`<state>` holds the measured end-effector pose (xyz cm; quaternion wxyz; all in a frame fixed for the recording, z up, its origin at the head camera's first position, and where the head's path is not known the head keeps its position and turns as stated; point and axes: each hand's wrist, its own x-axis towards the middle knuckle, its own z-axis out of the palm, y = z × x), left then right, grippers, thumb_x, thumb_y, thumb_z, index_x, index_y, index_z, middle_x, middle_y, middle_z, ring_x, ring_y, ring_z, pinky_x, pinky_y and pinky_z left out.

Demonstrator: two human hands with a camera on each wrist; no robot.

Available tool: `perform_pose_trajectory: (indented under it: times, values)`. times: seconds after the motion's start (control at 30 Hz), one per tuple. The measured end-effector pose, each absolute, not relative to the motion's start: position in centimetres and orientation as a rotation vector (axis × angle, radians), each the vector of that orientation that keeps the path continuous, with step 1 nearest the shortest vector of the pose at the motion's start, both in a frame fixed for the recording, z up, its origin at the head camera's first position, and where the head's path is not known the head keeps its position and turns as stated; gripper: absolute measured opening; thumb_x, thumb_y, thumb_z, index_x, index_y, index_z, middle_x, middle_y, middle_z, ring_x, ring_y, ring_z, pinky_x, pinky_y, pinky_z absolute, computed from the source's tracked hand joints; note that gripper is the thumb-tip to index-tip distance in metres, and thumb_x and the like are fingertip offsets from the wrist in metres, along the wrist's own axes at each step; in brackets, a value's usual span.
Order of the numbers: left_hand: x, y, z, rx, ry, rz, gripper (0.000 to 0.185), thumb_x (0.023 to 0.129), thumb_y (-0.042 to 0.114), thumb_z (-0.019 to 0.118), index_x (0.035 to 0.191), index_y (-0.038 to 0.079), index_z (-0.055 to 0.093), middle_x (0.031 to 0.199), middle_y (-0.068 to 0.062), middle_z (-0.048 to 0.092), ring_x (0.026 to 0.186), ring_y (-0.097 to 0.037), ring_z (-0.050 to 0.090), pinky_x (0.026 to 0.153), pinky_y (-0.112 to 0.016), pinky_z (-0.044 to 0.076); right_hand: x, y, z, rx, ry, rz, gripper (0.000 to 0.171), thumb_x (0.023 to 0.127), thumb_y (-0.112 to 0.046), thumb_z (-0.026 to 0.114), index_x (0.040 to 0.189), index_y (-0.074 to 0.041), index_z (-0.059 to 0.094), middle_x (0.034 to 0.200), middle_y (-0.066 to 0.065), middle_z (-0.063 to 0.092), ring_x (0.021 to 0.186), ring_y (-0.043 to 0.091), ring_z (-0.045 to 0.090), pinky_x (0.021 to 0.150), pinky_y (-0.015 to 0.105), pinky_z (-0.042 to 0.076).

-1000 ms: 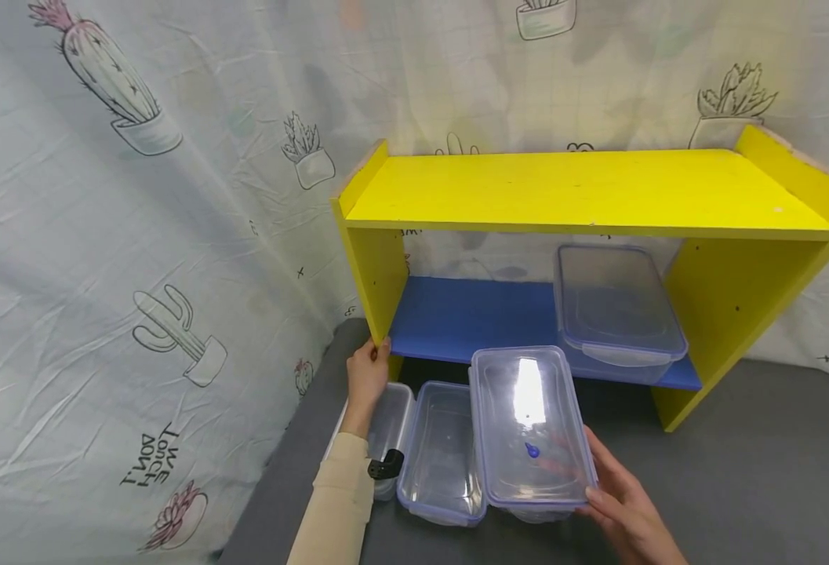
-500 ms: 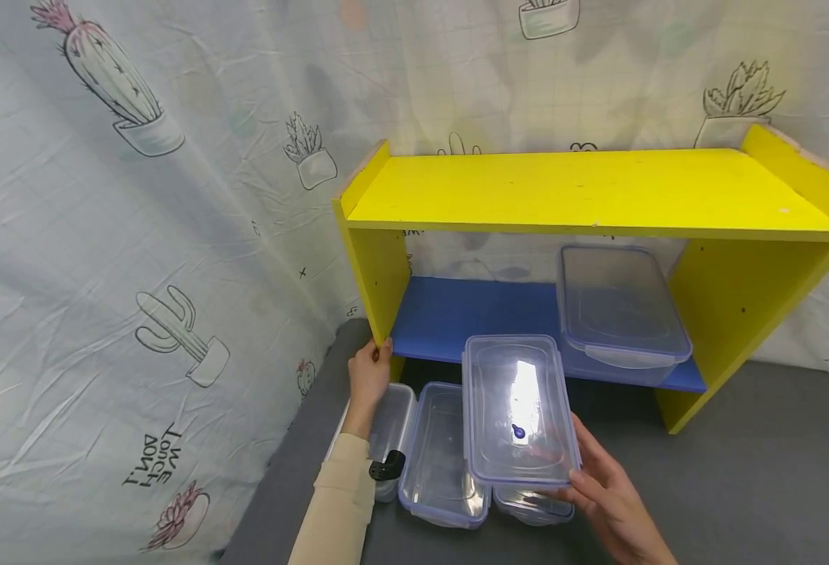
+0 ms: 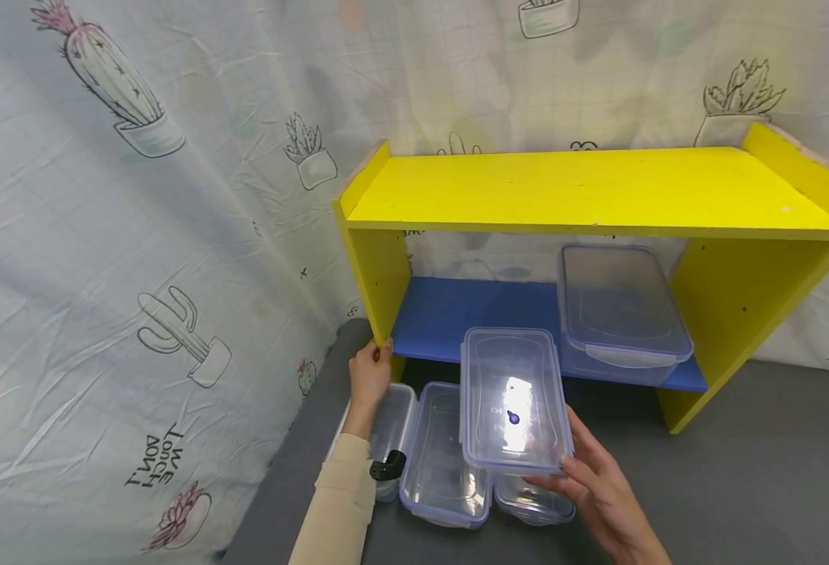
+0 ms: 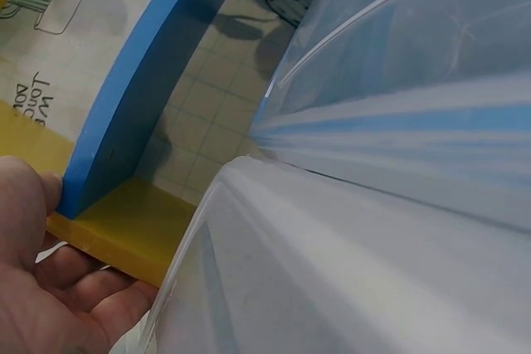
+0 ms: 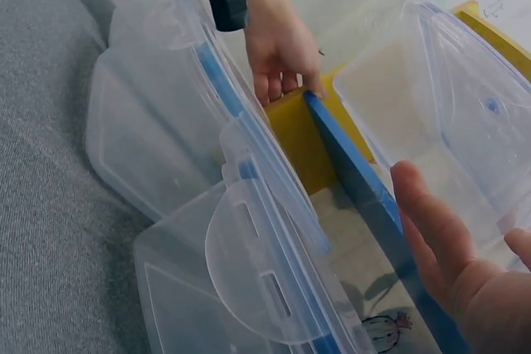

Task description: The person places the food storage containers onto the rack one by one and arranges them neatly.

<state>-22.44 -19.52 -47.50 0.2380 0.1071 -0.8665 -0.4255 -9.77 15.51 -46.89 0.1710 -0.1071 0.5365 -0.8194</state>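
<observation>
My right hand (image 3: pixel 601 490) holds a clear lidded food container (image 3: pixel 513 392) by its near right corner, thumb at the lid's edge and fingers underneath. The container is raised in front of the blue shelf board (image 3: pixel 478 306), its lid bearing a small dark-blue plug. In the right wrist view, that hand's fingers (image 5: pixel 440 230) extend along the container's underside. My left hand (image 3: pixel 369 380) grips the front edge of the yellow shelf unit's left side panel (image 3: pixel 379 290), beside the blue board's corner. The left wrist view shows the left fingers (image 4: pixel 91 288) behind the yellow edge.
A larger clear container (image 3: pixel 619 306) stands on the board's right part. Below on the grey surface (image 3: pixel 760 471) lie a left container (image 3: pixel 394 424), a middle one (image 3: pixel 445 463) and a right one (image 3: pixel 534 500), partly covered by the raised container. A printed curtain (image 3: pixel 245 196) hangs behind.
My right hand has lifted the container and moved it slightly left and toward the blue board, uncovering part of the container below. The left hand keeps its place on the side panel.
</observation>
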Motion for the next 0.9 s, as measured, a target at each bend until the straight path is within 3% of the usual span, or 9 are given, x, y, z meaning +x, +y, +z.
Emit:
perform_pose_trajectory:
  times: [0.9]
  values:
    - [-22.4, -19.4, -47.5, 0.302, -2.381, -1.169, 0.028, 0.098, 0.03, 0.057, 0.083, 0.007, 0.065, 0.058, -0.003, 0.046, 0.05, -0.017, 0.039, 0.049, -0.029, 0.032, -11.4, 14.6, -46.0, -0.486, 1.317, -2.479, 0.059, 0.105, -0.003, 0.033, 0.157, -0.017, 0.008, 0.142, -0.009, 0.049, 0.121, 0.01, 0.058, 0.092, 0.047, 0.053]
